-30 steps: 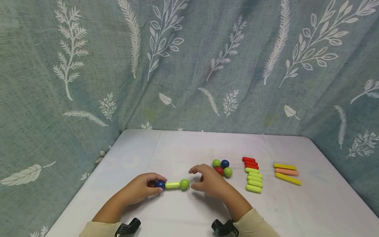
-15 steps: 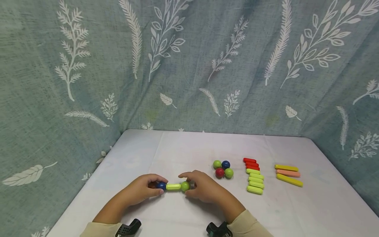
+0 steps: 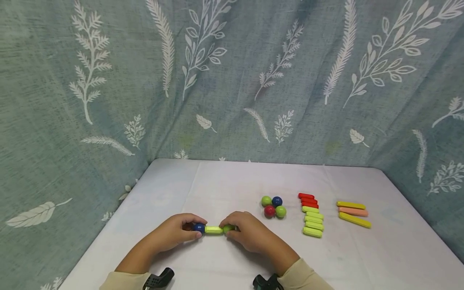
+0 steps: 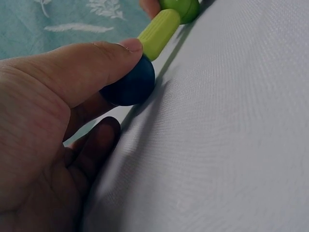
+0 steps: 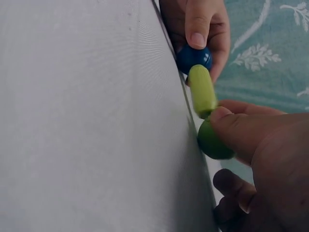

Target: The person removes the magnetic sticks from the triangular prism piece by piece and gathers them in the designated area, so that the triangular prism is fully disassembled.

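Note:
A blue ball (image 3: 199, 228), a yellow-green stick (image 3: 214, 230) and a green ball (image 3: 228, 228) form one row on the white table. My left hand (image 3: 174, 231) pinches the blue ball (image 4: 133, 84) between thumb and fingers at the row's left end. At the other end, my right hand (image 3: 250, 231) grips the green ball (image 5: 212, 140), its thumb close to where ball and stick meet. Between the hands the yellow-green stick (image 5: 203, 91) lies uncovered, its ends against the two balls. The fingers partly hide both balls.
Right of the hands, two green balls, a blue one and a red ball (image 3: 269, 211) sit clustered. Beyond them lies a column of short red and yellow-green sticks (image 3: 312, 225). Farther right are two yellow sticks and an orange stick (image 3: 353, 211). Patterned cloth (image 3: 232, 80) hangs behind the table.
My right hand has moved left from beside the green ball and now grips it. The left hand keeps its hold on the blue ball.

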`<state>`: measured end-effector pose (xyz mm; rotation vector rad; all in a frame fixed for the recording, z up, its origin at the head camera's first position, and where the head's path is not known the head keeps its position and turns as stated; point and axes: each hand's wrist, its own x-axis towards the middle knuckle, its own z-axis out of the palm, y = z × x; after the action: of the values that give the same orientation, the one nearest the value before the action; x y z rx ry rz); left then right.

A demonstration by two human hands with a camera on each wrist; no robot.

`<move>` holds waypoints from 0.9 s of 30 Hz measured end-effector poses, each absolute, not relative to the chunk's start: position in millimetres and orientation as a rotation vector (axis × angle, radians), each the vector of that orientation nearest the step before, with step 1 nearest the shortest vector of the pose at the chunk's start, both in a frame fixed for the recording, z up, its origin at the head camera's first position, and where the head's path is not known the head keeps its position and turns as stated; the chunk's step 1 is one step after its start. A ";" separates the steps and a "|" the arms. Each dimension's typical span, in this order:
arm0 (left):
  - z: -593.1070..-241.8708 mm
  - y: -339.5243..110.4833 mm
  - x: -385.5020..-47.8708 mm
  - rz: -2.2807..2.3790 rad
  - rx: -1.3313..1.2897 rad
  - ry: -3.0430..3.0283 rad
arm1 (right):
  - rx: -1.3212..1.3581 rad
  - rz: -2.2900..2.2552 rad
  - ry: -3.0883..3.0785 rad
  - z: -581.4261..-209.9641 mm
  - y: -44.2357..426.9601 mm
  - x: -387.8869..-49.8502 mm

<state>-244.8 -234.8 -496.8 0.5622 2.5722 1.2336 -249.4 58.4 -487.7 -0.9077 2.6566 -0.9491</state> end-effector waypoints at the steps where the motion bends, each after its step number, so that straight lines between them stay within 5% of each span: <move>1: -496.6 -234.3 -245.1 1.234 0.561 2.571 | -0.910 -0.939 2.664 -487.8 58.6 -249.2; 27: -496.4 -233.7 -245.4 1.218 0.524 2.583 | -0.595 -1.002 2.690 -483.9 94.5 -236.5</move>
<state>-245.4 -233.7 -496.4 0.5242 2.5833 1.2179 -236.5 94.5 -483.9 -0.5946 2.6895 -1.0016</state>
